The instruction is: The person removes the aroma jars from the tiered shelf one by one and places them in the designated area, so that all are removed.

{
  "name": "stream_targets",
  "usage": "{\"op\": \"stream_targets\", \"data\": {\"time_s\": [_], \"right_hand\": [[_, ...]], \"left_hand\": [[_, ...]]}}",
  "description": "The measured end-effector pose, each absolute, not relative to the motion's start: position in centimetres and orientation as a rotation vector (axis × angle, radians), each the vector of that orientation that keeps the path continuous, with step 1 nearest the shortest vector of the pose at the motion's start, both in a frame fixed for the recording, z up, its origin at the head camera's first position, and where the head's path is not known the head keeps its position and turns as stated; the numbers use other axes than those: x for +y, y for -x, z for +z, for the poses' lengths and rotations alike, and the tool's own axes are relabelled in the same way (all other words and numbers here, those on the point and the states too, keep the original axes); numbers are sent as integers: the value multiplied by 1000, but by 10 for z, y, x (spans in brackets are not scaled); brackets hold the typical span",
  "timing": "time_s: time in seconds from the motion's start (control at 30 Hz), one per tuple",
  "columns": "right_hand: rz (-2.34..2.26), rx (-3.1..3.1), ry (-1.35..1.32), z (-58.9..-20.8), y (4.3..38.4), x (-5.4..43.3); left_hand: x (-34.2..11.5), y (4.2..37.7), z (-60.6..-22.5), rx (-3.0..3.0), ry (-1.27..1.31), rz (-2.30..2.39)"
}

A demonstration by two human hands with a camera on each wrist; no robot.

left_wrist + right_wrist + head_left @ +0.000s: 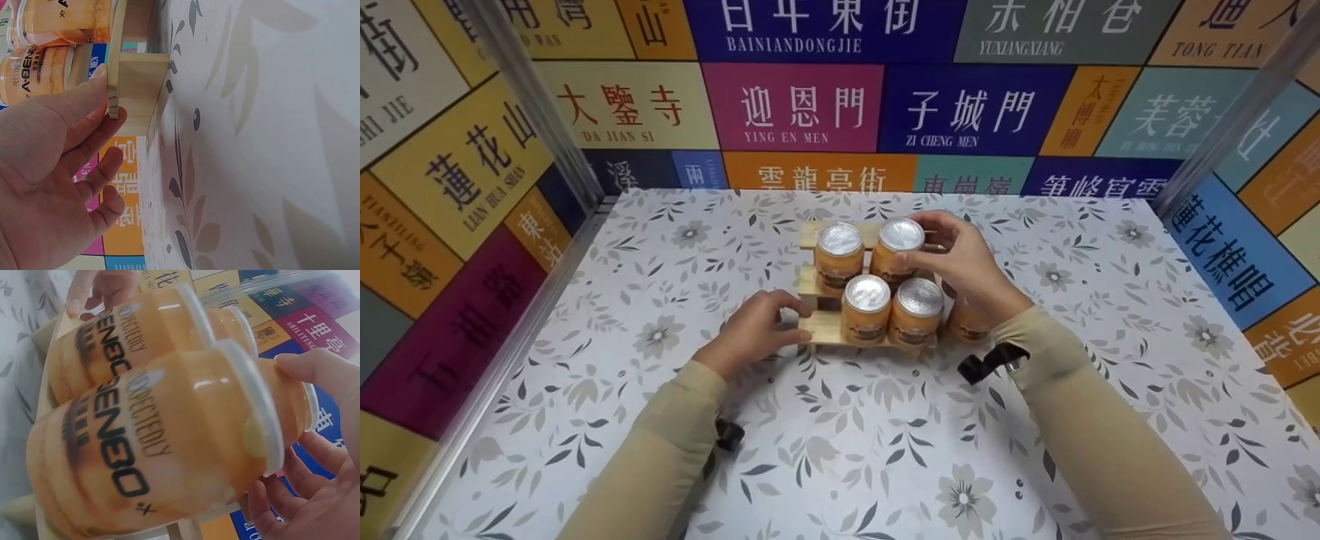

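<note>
While I monitor remotely, right hand [969, 260] curls fingers round one can [897, 242] at one o'clock of the wooden rack [825, 328]; left hand [755, 330], eight o'clock, pinches its edge. I count five cans [866, 313]: two rear, two front, one half-hidden at four o'clock.
</note>
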State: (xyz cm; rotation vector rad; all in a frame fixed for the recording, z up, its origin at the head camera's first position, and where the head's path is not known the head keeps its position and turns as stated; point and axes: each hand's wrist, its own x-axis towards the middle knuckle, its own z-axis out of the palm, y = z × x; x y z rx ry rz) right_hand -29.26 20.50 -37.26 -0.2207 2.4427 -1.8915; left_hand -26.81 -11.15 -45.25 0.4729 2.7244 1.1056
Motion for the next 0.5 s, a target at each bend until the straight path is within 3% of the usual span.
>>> {"op": "stream_targets", "data": {"time_s": [0.5], "right_hand": [[-2094,2381,265,-357,291,206]], "left_hand": [[-112,265,-453,2756,-487,1078]]}}
